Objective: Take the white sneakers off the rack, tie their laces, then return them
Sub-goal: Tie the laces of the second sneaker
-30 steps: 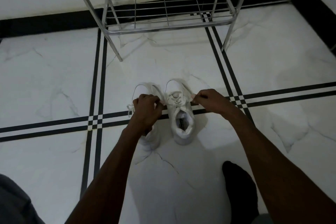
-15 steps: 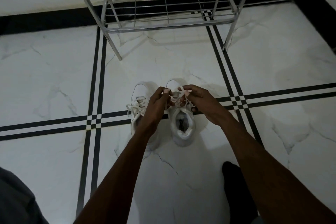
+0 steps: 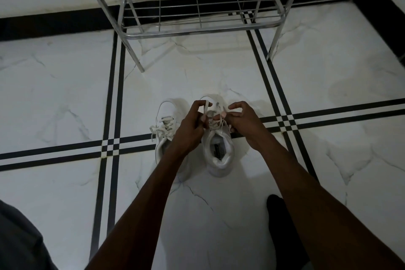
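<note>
Two white sneakers stand side by side on the marble floor, toes pointing at the rack. The left sneaker (image 3: 164, 133) shows a tied bow and is partly covered by my left forearm. Over the right sneaker (image 3: 219, 153) both hands meet above its tongue. My left hand (image 3: 192, 124) pinches a loop of the white lace (image 3: 206, 106). My right hand (image 3: 244, 121) pinches the other lace strand beside it. The knot itself is hidden between my fingers.
A chrome wire shoe rack (image 3: 197, 28) stands just beyond the sneakers, against the wall with its black skirting; its lower shelf holds nothing. My foot in a dark sock (image 3: 282, 223) rests on the floor at the lower right. Dark fabric (image 3: 19, 239) fills the lower left corner.
My hands had pulled the lace ends wide apart a second ago. They have since come together over the right sneaker and now work loops of lace.
</note>
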The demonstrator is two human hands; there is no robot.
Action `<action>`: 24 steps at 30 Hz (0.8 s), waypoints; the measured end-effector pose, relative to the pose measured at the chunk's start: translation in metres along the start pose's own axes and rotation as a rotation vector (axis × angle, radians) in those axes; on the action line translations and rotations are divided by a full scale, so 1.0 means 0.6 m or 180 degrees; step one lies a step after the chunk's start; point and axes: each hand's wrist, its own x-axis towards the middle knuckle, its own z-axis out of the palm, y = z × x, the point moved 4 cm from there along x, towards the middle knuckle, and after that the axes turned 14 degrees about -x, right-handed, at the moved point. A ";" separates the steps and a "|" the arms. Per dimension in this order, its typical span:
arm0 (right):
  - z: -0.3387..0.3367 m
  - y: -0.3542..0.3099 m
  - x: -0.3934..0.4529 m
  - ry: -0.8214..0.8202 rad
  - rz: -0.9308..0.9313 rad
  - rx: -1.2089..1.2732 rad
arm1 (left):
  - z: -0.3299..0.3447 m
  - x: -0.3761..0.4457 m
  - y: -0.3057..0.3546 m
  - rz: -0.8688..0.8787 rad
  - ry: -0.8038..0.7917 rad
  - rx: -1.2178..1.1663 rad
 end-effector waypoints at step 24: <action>0.027 -0.011 -0.006 0.0408 -0.0223 0.0011 | 0.014 0.007 -0.017 -0.0167 0.0757 -0.0318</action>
